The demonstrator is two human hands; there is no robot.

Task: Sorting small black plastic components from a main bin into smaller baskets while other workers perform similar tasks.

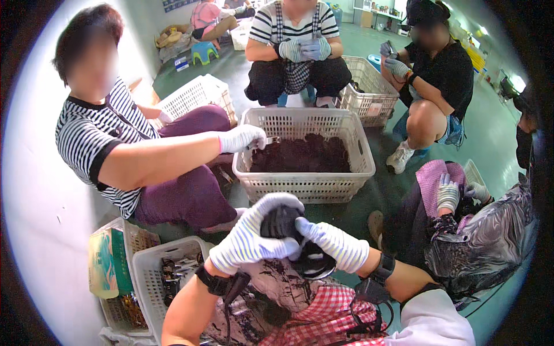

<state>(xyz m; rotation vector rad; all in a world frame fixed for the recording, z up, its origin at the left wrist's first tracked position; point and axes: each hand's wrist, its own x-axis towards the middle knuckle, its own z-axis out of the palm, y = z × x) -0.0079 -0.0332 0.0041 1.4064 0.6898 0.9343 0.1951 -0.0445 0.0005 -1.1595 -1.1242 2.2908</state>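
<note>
In front of my lap, my left hand [249, 235], in a striped white glove, wraps round a black rounded thing [283, 218] whose kind I cannot make out. My right hand [339, 245], gloved the same way, holds its right side with the thumb and fingers closed on it. A glossy lower part with pale streaks shows beneath my right fingers. Just beyond my hands stands a white perforated crate [306, 188]. A heap of dark brown pieces [306, 154] lies inside it.
On the left, a co-worker's gloved hand [242, 139] reaches over the crate with a small shiny metal piece [273, 140]. A white bin [144, 277] of small pieces and a green box [112, 262] stand at my left. Several people sit around. Another crate [369, 89] stands behind.
</note>
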